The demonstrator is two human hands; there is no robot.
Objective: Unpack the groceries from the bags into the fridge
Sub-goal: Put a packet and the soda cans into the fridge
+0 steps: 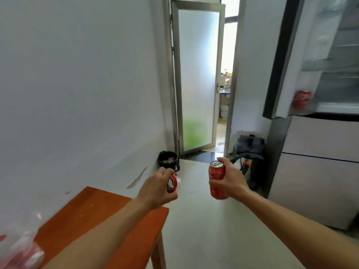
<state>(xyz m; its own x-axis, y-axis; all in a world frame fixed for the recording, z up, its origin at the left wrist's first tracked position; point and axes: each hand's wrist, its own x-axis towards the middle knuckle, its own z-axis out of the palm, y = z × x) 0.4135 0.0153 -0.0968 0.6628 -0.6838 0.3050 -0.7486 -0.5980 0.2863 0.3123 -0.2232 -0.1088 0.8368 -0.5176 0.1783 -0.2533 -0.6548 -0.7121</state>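
Note:
My right hand point(232, 179) grips an upright red soda can point(217, 180) in front of me, above the floor. My left hand point(158, 189) grips a second red can point(172, 183), tipped on its side with its top facing right. The fridge point(318, 152) stands at the right with its upper door point(281, 61) swung open. One red can point(302, 99) sits low inside the open compartment. A clear plastic bag point(21, 249) with red cans in it lies at the bottom left on the orange table point(97, 216).
A frosted glass door point(198, 78) stands open ahead, leading to another room. A small black bin point(168, 160) sits by the wall on the floor. A dark backpack point(249, 150) rests beside the fridge. Pale floor runs between the table and the fridge.

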